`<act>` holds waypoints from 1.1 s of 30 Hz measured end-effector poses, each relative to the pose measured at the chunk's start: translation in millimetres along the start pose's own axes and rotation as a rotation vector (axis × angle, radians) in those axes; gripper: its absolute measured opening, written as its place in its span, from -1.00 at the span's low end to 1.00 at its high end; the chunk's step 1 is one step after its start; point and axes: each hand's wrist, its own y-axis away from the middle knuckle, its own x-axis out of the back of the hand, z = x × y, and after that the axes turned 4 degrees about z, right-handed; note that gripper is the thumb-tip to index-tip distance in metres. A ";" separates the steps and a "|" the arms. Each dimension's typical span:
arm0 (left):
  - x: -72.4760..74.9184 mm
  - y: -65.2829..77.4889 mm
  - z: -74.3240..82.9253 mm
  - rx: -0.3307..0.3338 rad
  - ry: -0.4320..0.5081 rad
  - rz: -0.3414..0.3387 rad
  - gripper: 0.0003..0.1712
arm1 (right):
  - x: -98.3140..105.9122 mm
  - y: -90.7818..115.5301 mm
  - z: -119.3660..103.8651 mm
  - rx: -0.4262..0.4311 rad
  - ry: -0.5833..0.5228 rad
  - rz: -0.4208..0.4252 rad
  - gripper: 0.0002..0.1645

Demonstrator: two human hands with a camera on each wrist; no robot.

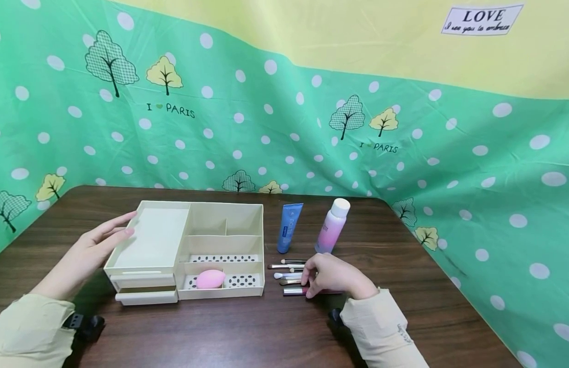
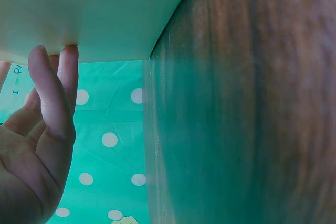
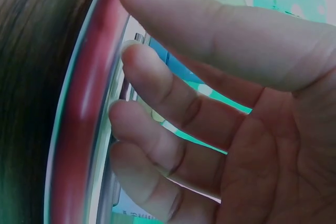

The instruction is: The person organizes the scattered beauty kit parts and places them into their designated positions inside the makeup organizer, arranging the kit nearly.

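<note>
In the head view my left hand (image 1: 93,250) rests against the left side of a cream cosmetics organizer (image 1: 151,230). The left wrist view shows its fingertips touching the organizer's side wall (image 2: 105,19). A pink makeup sponge (image 1: 210,279) lies in a front compartment. To the right, my right hand (image 1: 332,276) reaches down over several makeup brushes (image 1: 289,276) and a red tube with a silver cap (image 1: 293,292). Seen from the right wrist, the thumb meets the red tube (image 3: 84,108), the loosely bent fingers lie beside it, and no firm grip shows.
Behind the brushes a blue squeeze tube (image 1: 289,227) and a pink-and-white bottle (image 1: 332,225) stand on the dark wooden table (image 1: 210,332). The organizer's lower drawer (image 1: 147,297) sticks out slightly. A green dotted cloth (image 1: 266,128) hangs behind the table.
</note>
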 end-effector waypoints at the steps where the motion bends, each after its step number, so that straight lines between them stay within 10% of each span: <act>1: -0.2 -0.1 -0.1 -0.001 0.000 0.001 -0.35 | 0.0 0.0 0.2 -0.001 0.003 -0.001 -0.78; 33: -1.4 0.2 -0.4 -0.020 -0.001 0.015 -0.36 | 1.4 3.1 -0.8 0.005 0.148 -0.003 -0.75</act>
